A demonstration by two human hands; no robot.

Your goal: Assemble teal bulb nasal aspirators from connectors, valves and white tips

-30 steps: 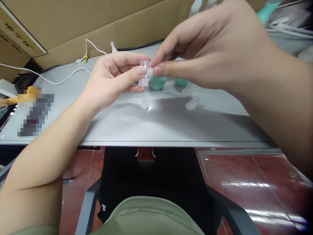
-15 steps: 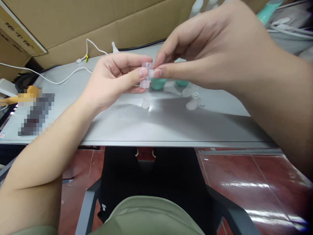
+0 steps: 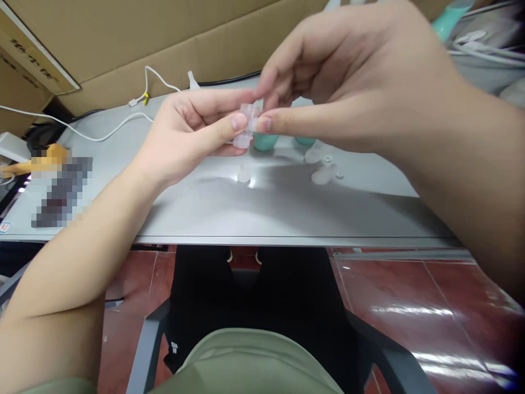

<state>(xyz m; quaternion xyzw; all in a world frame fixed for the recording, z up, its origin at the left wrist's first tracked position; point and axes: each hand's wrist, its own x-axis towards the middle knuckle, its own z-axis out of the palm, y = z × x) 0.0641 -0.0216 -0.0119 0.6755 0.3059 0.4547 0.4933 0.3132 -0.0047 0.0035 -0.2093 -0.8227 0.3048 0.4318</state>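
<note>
My left hand pinches a small translucent plastic piece between thumb and fingers. At the piece's right side, the thumb tip of my right hand presses on it, while the index finger is raised near its top. Just behind the piece, a teal rounded object stands on the table, partly covered by my fingers. Below the hands lies a small translucent cap-like part. Flat translucent pieces rest to the right, beside a tiny white ring.
The grey table backs onto a cardboard wall. White cables run across its left side, near an orange object and a blurred dark item. Another teal object is at the back right.
My right index finger has lifted off the small part and moved up and left, while its thumb stays against the piece. My left hand has barely moved.
</note>
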